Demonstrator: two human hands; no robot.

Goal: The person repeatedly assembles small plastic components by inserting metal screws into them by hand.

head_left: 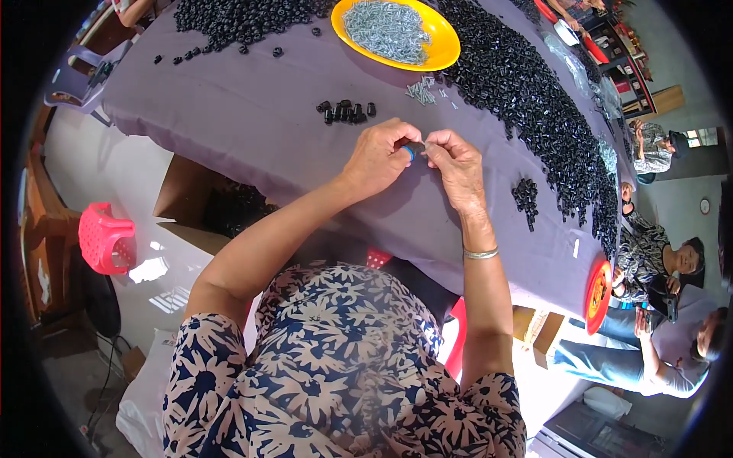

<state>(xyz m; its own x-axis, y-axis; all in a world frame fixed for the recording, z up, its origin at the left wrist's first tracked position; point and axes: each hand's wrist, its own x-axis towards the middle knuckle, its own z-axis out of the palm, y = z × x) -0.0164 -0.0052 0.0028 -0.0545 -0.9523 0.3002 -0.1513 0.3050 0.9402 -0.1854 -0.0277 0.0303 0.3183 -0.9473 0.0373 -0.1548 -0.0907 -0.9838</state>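
Both my hands meet over the near part of the cloth-covered table [282,91]. My left hand [378,155] is closed in a pinch around a small black part [416,146]. A blue band [410,152] shows at its fingertips. Touching that part from the other side, my right hand [456,162] has thumb and forefinger pressed together; whatever sits between them is too small to name. Just beyond my left hand stands a small group of black caps [347,113]. Several loose silver screws [421,91] lie farther off, below a yellow plate [450,47] heaped with more screws [385,30].
Black caps [237,27] are piled at the far left, and small black parts [519,99] spread along the right, with a smaller heap [525,200] nearer. An orange-red plate [598,296] sits at the right edge. A red stool [105,237] stands left; people [664,267] sit at right.
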